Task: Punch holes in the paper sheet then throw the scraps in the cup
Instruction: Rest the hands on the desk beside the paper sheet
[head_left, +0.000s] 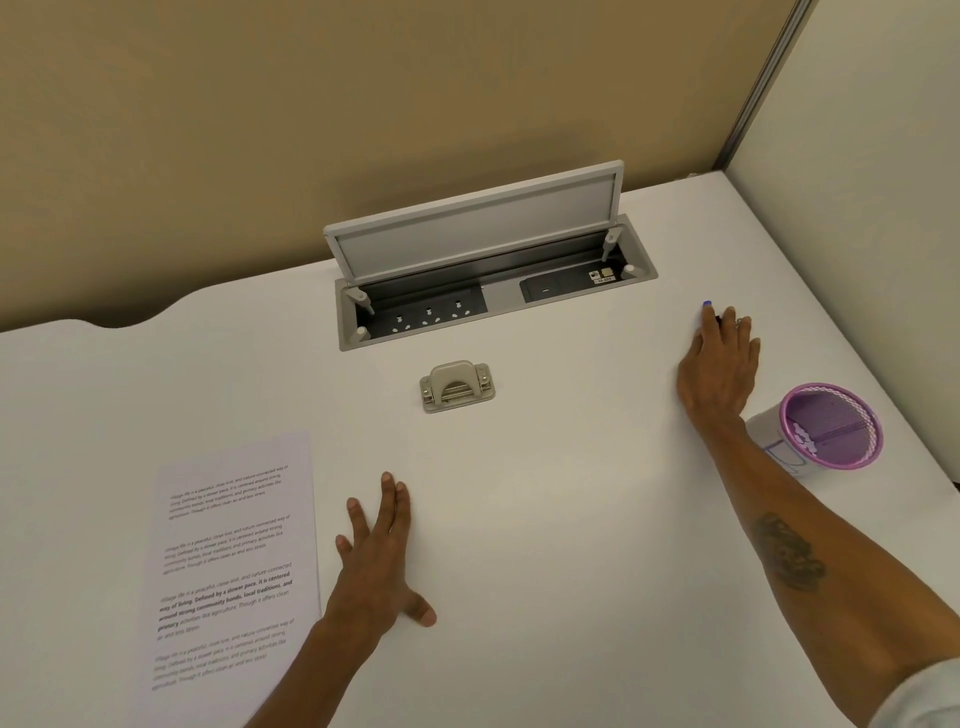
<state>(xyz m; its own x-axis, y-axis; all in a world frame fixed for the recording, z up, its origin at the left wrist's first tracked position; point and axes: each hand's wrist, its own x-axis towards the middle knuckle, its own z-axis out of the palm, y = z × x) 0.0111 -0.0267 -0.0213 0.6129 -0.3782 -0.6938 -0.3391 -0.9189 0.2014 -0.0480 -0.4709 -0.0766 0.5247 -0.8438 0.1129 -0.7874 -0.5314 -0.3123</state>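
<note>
A white tabletop (545, 519) carries everything in view. The paper sheet (234, 566), printed with several blocks of text, lies flat at the near left. Just to its right the left hand (376, 566) rests palm down on the bare surface, fingers (387, 499) spread open and straight, holding nothing; its little finger side is close to the sheet's right edge but apart from it.

The beige hole punch (457, 387) sits near the middle, farther away than the left hand, untouched by either hand. Behind it a recessed socket box (493, 291) is set into the tabletop, its grey lid (475, 223) propped up.

The right hand (719, 364) reaches to the far right, palm down, fingers curled over a small dark object (718, 319) that is mostly hidden; whether they actually grip it cannot be told. The purple mesh cup (831, 426) stands upright just right of the right wrist, with small pale scraps (802, 435) lying inside it.
</note>
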